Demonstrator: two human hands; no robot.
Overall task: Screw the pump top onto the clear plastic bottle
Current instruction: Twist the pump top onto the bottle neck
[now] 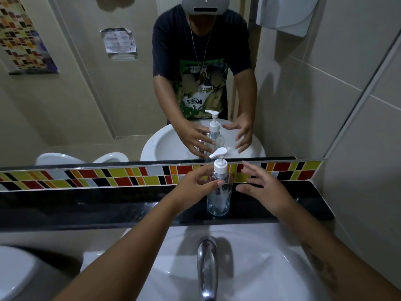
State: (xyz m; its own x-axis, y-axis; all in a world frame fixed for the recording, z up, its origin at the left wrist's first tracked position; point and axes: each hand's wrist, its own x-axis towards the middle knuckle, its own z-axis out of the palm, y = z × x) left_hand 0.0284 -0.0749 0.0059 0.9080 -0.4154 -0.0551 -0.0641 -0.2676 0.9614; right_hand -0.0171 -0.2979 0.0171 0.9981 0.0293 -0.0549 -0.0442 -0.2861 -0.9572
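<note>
The clear plastic bottle [218,203] stands upright on a black shelf [108,205] behind the sink. The white pump top [220,164] sits on its neck, with the nozzle pointing left. My left hand [195,185] grips the bottle lightly at the shoulder: the thumb lies across the front and the fingers curl round the far side, as the mirror shows. My right hand [264,192] hovers just right of the bottle with its fingers spread, apart from it and holding nothing.
A chrome faucet [207,268] rises over the white sink [260,268] right below my arms. A mirror [86,94] stands close behind the shelf above a coloured tile strip [108,177]. A white toilet [13,272] is at the lower left and a tiled wall [358,192] at the right.
</note>
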